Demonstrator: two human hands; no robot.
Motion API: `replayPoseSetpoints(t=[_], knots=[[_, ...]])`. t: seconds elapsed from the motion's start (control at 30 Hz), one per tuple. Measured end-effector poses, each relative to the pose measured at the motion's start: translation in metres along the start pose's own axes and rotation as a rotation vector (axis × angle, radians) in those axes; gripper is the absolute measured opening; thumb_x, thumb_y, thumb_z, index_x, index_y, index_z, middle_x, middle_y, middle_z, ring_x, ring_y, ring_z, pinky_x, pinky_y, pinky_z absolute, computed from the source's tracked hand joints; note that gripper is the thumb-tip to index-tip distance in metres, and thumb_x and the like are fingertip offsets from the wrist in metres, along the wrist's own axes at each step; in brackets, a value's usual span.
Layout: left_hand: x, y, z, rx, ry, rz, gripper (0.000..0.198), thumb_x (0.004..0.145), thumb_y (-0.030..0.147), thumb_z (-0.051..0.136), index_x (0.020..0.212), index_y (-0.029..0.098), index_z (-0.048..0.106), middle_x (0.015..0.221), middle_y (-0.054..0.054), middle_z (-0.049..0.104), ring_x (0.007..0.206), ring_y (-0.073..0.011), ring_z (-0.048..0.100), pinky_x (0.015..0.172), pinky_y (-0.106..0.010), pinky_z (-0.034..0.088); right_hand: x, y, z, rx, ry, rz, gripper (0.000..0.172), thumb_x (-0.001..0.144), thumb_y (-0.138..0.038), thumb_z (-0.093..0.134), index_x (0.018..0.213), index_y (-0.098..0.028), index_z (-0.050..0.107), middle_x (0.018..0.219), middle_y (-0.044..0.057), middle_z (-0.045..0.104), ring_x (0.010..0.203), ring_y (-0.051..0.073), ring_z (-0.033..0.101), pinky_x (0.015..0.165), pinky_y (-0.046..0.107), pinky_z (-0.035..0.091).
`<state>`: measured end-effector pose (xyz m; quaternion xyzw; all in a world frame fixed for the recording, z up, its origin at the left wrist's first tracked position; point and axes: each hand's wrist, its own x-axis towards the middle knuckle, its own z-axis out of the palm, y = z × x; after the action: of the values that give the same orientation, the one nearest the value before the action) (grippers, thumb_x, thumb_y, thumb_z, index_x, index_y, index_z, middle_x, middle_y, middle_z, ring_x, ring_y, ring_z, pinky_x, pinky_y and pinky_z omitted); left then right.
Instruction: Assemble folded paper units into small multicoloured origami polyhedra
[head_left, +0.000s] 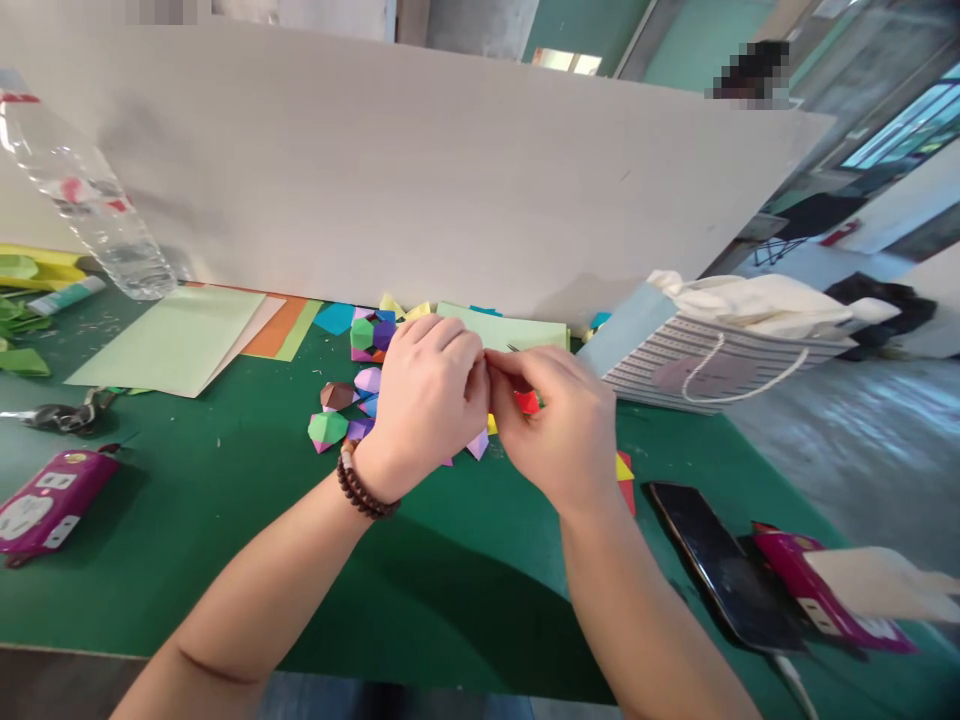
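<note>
My left hand [427, 400] and my right hand [562, 425] meet over the green table mat [465, 590], fingers curled and pinched together. Between the fingertips sits a small red folded paper piece [527, 401], mostly hidden by the fingers. A dark bead bracelet [364, 490] circles my left wrist. Just behind and under my left hand lie several small folded paper shapes [352, 400] in purple, green, brown and blue. A yellow and red folded piece [624, 470] lies right of my right wrist.
Coloured paper sheets [180, 340] lie at back left by a clear plastic bottle [90, 200]. A striped paper bag [697, 360] stands at right. A black phone [720, 565] and a magenta power strip [825, 590] lie front right; another magenta strip [45, 500] at left. A pale board [420, 170] walls the back.
</note>
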<state>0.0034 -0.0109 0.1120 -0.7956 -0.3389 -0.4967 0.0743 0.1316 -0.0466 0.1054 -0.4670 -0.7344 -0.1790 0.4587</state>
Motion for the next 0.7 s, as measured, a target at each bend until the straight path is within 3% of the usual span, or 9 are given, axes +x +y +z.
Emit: replayPoseSetpoints(t=[0.23,0.33,0.43,0.7], knots=[[0.005,-0.003,-0.023,-0.219,-0.066,-0.265,0.014,0.076,0.011,0.052,0.066,0.019,0.047,0.065,0.001,0.053,0.065,-0.0123,0.052,0.061,-0.027,0.045,0.001,-0.010,-0.003,0.218,-0.060,0.160,0.023,0.085,-0.019,0.056,0.106,-0.022,0.063,0.092,0.005,0.071,0.079,0.019,0.064,0.071,0.034,0.054],[0.007,0.000,-0.032,-0.347,-0.089,-0.364,0.008,0.078,0.012,0.052,0.075,0.019,0.050,0.072,0.001,0.057,0.065,-0.0099,0.056,0.060,-0.023,0.050,0.006,-0.004,-0.006,0.340,-0.042,0.320,0.015,0.085,-0.026,0.060,0.098,-0.023,0.066,0.086,0.003,0.072,0.072,0.018,0.067,0.065,0.031,0.055],[0.007,0.004,-0.033,-0.435,-0.178,-0.437,0.015,0.076,0.009,0.053,0.087,0.019,0.052,0.084,-0.002,0.063,0.066,-0.0090,0.060,0.056,-0.020,0.051,0.008,0.005,-0.009,0.425,-0.070,0.419,0.011,0.085,-0.029,0.061,0.089,-0.021,0.068,0.084,0.003,0.073,0.070,0.017,0.068,0.059,0.028,0.054],[0.012,-0.006,-0.029,-0.513,-0.384,-0.532,0.008,0.081,0.022,0.060,0.086,0.017,0.063,0.083,-0.004,0.068,0.078,-0.0149,0.066,0.064,-0.025,0.056,0.010,0.013,-0.012,0.421,-0.191,0.373,0.010,0.086,-0.026,0.060,0.087,-0.022,0.069,0.080,0.001,0.074,0.071,0.017,0.069,0.060,0.027,0.051]])
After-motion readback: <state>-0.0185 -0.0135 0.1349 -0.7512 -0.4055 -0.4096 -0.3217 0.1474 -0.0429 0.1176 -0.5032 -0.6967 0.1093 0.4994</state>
